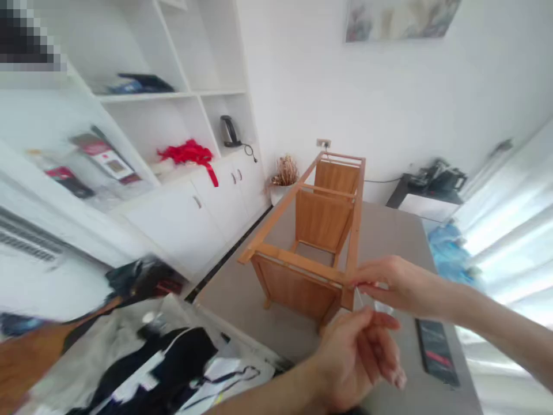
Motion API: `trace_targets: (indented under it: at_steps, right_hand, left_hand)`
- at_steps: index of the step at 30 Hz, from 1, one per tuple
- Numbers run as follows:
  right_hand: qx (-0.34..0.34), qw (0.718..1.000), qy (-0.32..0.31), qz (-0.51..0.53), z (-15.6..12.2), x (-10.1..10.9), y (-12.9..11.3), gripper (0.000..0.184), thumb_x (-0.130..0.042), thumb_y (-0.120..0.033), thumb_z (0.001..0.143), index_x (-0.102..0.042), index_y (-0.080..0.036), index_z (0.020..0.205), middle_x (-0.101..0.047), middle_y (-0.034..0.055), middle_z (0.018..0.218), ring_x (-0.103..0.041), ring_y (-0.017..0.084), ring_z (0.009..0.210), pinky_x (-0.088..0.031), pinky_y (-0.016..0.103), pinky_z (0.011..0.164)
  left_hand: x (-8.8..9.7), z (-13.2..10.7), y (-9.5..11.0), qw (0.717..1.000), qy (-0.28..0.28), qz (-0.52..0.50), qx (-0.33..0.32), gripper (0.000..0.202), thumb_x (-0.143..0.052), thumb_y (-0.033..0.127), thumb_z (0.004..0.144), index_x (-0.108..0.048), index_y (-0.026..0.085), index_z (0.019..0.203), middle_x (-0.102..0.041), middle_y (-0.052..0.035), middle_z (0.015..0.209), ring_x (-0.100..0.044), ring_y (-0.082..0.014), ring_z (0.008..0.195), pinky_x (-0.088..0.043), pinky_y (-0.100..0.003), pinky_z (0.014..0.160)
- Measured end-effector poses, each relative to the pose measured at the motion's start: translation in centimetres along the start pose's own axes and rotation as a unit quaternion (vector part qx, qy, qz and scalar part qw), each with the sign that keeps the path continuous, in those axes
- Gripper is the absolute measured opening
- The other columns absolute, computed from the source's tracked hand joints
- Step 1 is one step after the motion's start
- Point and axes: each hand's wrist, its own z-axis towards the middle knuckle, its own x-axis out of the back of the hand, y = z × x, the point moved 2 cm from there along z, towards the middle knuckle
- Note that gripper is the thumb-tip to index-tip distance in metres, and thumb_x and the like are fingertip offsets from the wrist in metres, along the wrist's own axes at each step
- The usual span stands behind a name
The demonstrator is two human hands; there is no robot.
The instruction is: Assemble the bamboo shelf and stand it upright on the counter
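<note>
A wooden shelf frame (pixel 322 222) lies on a grey table (pixel 397 230) in the middle of the view. My right hand (pixel 389 282) reaches in from the right and pinches a thin clear strip or wrapper (pixel 380 305) at the frame's near right corner. My left hand (pixel 360 357) hovers just below it, fingers loosely curled, touching the lower end of the same clear piece. The view is smeared by motion.
White shelves and cabinets (pixel 181 213) line the left wall, holding red cloth (pixel 190 153) and a black kettle (pixel 228 131). Dark bags and clothing (pixel 164 369) lie at lower left. A black flat device (pixel 436 351) rests on the table at right. Curtains hang at far right.
</note>
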Motion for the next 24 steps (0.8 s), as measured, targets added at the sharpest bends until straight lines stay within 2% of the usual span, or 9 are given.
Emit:
trace_targets:
  at_steps: [6,10,14,17,19,20,21,22,24]
  right_hand:
    - [0.067,0.996,0.004,-0.056,-0.2,0.0,0.2,0.03,-0.037,-0.023,0.095,-0.063,-0.018,0.109,-0.065,0.0083,0.093,-0.06,0.013,0.079,-0.044,0.023,0.068]
    - [0.095,0.99,-0.009,-0.107,0.1,0.2,0.0,0.031,-0.033,-0.025,0.097,-0.062,-0.016,0.104,-0.062,0.0074,0.087,-0.057,0.013,0.075,-0.041,0.025,0.065]
    - [0.125,0.977,-0.042,-0.168,0.5,-0.1,-0.1,0.029,-0.033,-0.02,0.096,-0.061,-0.014,0.09,-0.059,0.0061,0.08,-0.052,0.015,0.072,-0.037,0.027,0.062]
    - [0.133,0.972,-0.053,-0.188,0.7,-0.5,0.0,0.026,-0.035,-0.016,0.094,-0.059,-0.014,0.085,-0.058,0.0057,0.078,-0.05,0.015,0.072,-0.035,0.028,0.061]
    - [0.127,0.973,-0.055,-0.187,0.7,-0.6,0.1,0.024,-0.036,-0.016,0.094,-0.059,-0.014,0.085,-0.058,0.0053,0.078,-0.05,0.015,0.071,-0.034,0.028,0.061]
    - [0.126,0.973,-0.056,-0.185,0.7,-0.7,0.1,0.024,-0.037,-0.016,0.094,-0.059,-0.014,0.085,-0.058,0.0054,0.079,-0.05,0.015,0.071,-0.034,0.028,0.061]
    - [0.125,0.974,-0.055,-0.183,0.7,-0.7,0.2,0.023,-0.037,-0.016,0.094,-0.058,-0.014,0.085,-0.058,0.0057,0.08,-0.05,0.015,0.072,-0.034,0.028,0.061]
    - [0.125,0.974,-0.052,-0.181,0.6,-0.8,0.2,0.023,-0.037,-0.016,0.093,-0.058,-0.014,0.085,-0.059,0.006,0.08,-0.05,0.016,0.072,-0.034,0.029,0.061]
    - [0.123,0.976,-0.043,-0.173,0.5,-0.8,0.3,0.023,-0.037,-0.017,0.094,-0.058,-0.015,0.085,-0.059,0.0062,0.08,-0.05,0.016,0.072,-0.034,0.029,0.061]
  left_hand:
    - [-0.4,-0.5,0.4,1.0,-0.006,-0.029,0.007,0.04,-0.036,0.033,0.094,-0.065,0.005,0.092,-0.059,-0.0026,0.053,-0.052,-0.0123,0.046,-0.039,-0.029,0.053]
    - [-0.2,-0.9,0.7,1.0,-0.01,-0.016,0.004,0.04,-0.038,0.036,0.093,-0.065,0.007,0.089,-0.056,-0.001,0.05,-0.05,-0.0117,0.044,-0.038,-0.028,0.053]
    - [0.5,-1.5,1.3,0.997,0.025,0.076,0.012,0.037,-0.042,0.038,0.09,-0.063,0.009,0.083,-0.054,-0.0001,0.048,-0.046,-0.0108,0.039,-0.038,-0.028,0.05]
    - [0.7,-2.1,2.2,0.972,0.083,0.215,0.039,0.04,-0.04,0.043,0.089,-0.061,0.01,0.079,-0.054,-0.0006,0.047,-0.044,-0.011,0.037,-0.037,-0.026,0.046]
    - [0.5,-2.6,3.0,0.922,0.136,0.361,0.043,0.04,-0.04,0.045,0.088,-0.059,0.012,0.076,-0.053,-0.0001,0.046,-0.043,-0.0104,0.037,-0.034,-0.024,0.044]
    - [0.4,-2.8,3.5,0.879,0.163,0.447,0.028,0.039,-0.042,0.045,0.087,-0.058,0.013,0.072,-0.052,0.0003,0.046,-0.042,-0.01,0.038,-0.032,-0.023,0.044]
    - [0.2,-3.0,4.0,0.823,0.187,0.536,0.001,0.037,-0.045,0.045,0.085,-0.057,0.014,0.069,-0.051,0.0008,0.047,-0.042,-0.0098,0.041,-0.032,-0.023,0.045]
    - [-0.1,-3.2,4.4,0.753,0.207,0.623,-0.04,0.035,-0.049,0.044,0.083,-0.056,0.015,0.066,-0.051,0.0009,0.048,-0.043,-0.0102,0.044,-0.033,-0.024,0.047]
    - [-0.7,-3.4,5.2,0.591,0.233,0.759,-0.144,0.027,-0.055,0.039,0.078,-0.056,0.016,0.063,-0.053,-0.0006,0.055,-0.049,-0.0133,0.054,-0.039,-0.029,0.057]
